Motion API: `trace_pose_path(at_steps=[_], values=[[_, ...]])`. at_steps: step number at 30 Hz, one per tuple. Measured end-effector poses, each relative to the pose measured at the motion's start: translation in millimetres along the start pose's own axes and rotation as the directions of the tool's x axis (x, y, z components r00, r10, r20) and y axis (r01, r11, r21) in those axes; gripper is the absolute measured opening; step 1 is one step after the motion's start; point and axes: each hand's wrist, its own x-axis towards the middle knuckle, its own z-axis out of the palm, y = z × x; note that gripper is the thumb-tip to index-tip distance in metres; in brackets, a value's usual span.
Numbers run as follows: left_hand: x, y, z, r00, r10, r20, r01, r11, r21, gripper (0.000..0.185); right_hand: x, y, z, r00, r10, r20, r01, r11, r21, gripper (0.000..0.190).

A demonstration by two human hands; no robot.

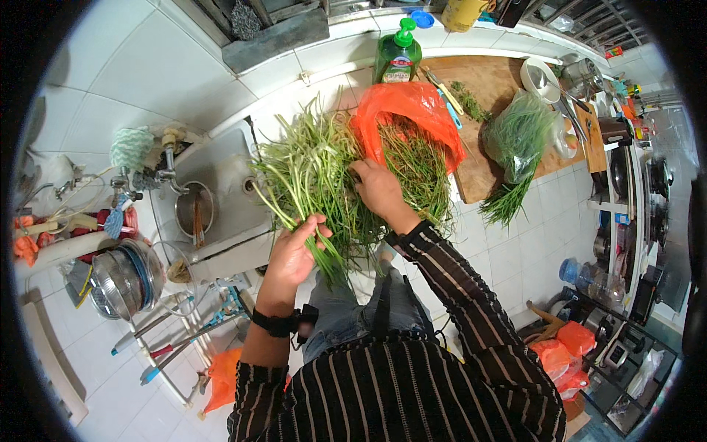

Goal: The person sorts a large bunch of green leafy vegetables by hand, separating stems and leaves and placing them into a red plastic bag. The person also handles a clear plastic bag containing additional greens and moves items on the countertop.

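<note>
A small bunch of long green stalks with pale stems (331, 268) is gripped in my left hand (298, 248), its leafy ends hanging towards my legs. My right hand (381, 190) reaches into the greens with curled fingers; whether they pinch a stalk is hidden. Under and beyond both hands spreads a loose pile of the same chive-like greens (317, 143). To its right, an orange-red plastic bag (406, 96) lies with its mouth towards me, and thinner, partly brown greens (411, 149) spill out of it.
Left is a sink (232, 215) with a metal strainer (194, 209). A green pump bottle (397, 55) stands behind the bag. On the wooden cutting board (486, 72) lie a yellow-handled knife or peeler (444, 91) and a clear bag of greens (519, 132). A white bowl (538, 80) sits farther right.
</note>
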Motion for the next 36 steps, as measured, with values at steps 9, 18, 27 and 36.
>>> trace_pose_path(at_steps=[9,18,27,36], values=[[-0.4,-14.3,-4.4,0.990,-0.048,0.133,0.075,0.976,-0.205,0.019,21.0,164.7,-15.8,0.968,0.238,-0.081,-0.252,0.925,-0.284,0.034],[-0.5,-30.7,-4.2,0.990,-0.123,0.064,0.132,0.979,-0.153,0.019,2.5,137.1,33.9,0.962,0.181,0.205,-0.070,0.887,-0.457,0.024],[3.8,-30.4,-4.3,0.988,-0.146,0.042,0.150,0.979,-0.141,0.017,0.6,132.2,3.2,0.986,0.076,0.146,-0.049,0.982,-0.183,0.016],[2.1,-30.4,-7.9,0.978,-0.197,0.074,0.207,0.961,-0.186,0.015,32.8,168.2,11.8,0.976,0.124,-0.179,-0.172,0.943,-0.285,0.022]])
